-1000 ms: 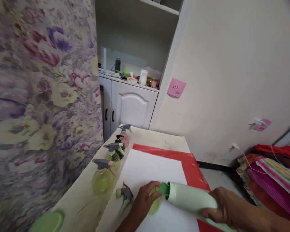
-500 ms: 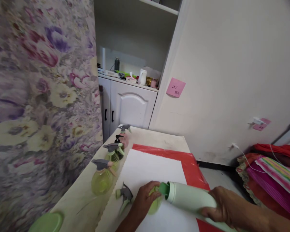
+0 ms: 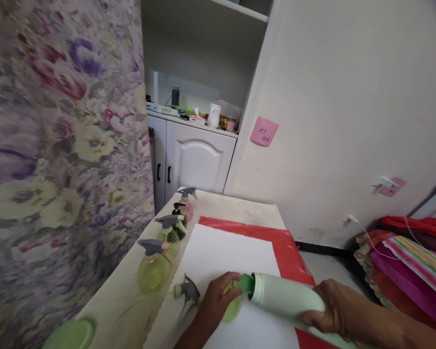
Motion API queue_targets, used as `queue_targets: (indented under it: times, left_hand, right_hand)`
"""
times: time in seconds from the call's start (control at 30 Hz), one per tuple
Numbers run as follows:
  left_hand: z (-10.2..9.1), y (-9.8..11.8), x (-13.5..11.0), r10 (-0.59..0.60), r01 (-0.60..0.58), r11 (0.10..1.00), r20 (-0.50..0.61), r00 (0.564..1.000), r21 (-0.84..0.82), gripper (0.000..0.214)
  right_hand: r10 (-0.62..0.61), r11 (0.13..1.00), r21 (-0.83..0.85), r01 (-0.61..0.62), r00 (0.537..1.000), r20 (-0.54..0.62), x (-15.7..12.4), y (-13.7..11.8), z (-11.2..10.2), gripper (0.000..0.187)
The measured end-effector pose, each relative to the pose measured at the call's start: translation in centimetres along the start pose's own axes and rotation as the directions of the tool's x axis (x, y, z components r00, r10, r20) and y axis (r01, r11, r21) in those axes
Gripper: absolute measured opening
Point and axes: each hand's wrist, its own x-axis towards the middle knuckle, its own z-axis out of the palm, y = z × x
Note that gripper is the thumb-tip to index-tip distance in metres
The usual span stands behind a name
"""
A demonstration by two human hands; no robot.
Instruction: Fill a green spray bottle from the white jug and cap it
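My left hand (image 3: 215, 301) is wrapped round a small yellow-green spray bottle body (image 3: 234, 307) standing on the white sheet (image 3: 225, 254). My right hand (image 3: 334, 310) grips a large pale green bottle (image 3: 287, 300), tipped over so its darker green spout (image 3: 247, 284) meets the top of the small bottle. A loose grey trigger spray head (image 3: 188, 293) lies on the sheet just left of my left hand.
Several capped spray bottles (image 3: 154, 264) stand in a row along the table's left edge, beside a floral curtain (image 3: 58, 145). A red sheet (image 3: 287, 247) lies under the white one. A green lid (image 3: 70, 334) sits at the near left. Bedding (image 3: 414, 271) lies at right.
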Motion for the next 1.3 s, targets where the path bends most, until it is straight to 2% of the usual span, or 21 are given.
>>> queue_targets:
  times: [0.17,0.43,0.9,1.13,1.3]
  left_hand:
    - [0.0,-0.3,-0.1,0.0,0.0,1.0,-0.014,1.0,0.009,0.021]
    - [0.0,-0.3,-0.1,-0.004,0.004,1.0,-0.021,1.0,0.005,0.02]
    - [-0.1,-0.1,0.0,0.003,-0.003,1.0,-0.002,1.0,-0.002,0.02]
    - [-0.1,-0.2,0.1,-0.003,0.003,1.0,0.004,1.0,0.005,0.021]
    - [0.1,-0.6,0.2,0.0,0.0,1.0,-0.003,1.0,0.001,0.022]
  right_hand:
    - [-0.019,1.0,-0.026,0.018,0.999,-0.027,0.1,0.1,0.1,0.045]
    - [0.021,1.0,0.012,-0.021,1.0,0.01,-0.2,-0.7,-0.3,0.046]
    - [0.026,1.0,0.001,-0.026,1.0,0.002,-0.3,-1.1,-0.4,0.033]
    - [-0.002,1.0,-0.019,0.002,1.0,-0.013,0.0,-0.1,-0.1,0.038]
    - [0.037,0.999,0.024,-0.038,0.999,0.024,-0.2,-0.4,-0.3,0.04]
